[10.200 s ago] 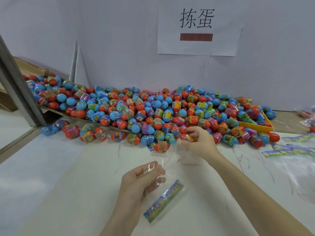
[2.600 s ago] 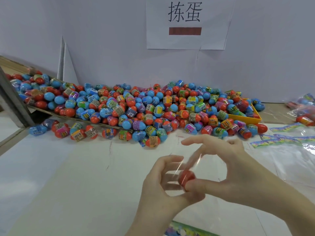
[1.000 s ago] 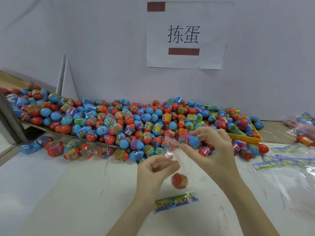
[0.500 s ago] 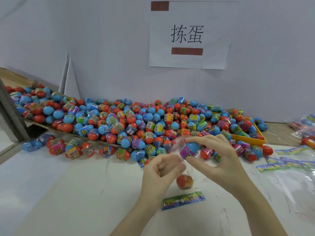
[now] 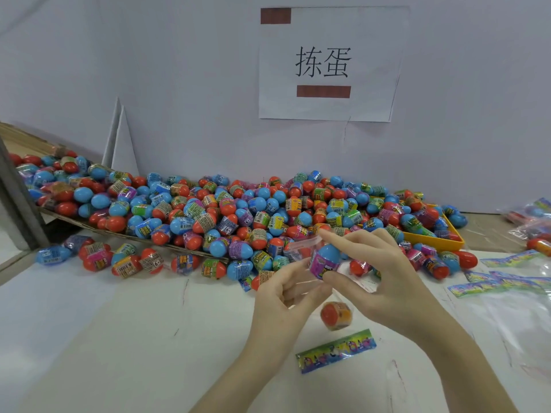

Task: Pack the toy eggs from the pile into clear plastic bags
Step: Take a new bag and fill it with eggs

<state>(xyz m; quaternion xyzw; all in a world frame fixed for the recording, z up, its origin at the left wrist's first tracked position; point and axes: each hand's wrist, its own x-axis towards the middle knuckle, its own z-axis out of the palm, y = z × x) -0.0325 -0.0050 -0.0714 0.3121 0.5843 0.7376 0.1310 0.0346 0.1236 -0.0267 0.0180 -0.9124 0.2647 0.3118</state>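
A big pile of red and blue toy eggs lies along the back of the white table. My left hand pinches the rim of a clear plastic bag that hangs down to a colourful printed strip at its bottom. An orange-red egg sits inside the bag. My right hand holds a blue egg with a purple wrapper between thumb and fingers at the bag's mouth.
A yellow tray holds eggs at the pile's right end. Empty bags with printed strips lie on the right, and filled bags at the far right. A paper sign hangs on the wall.
My right hand brought the blue egg from the pile down to the mouth of the bag. The left hand kept its hold on the bag, with the orange-red egg in it.
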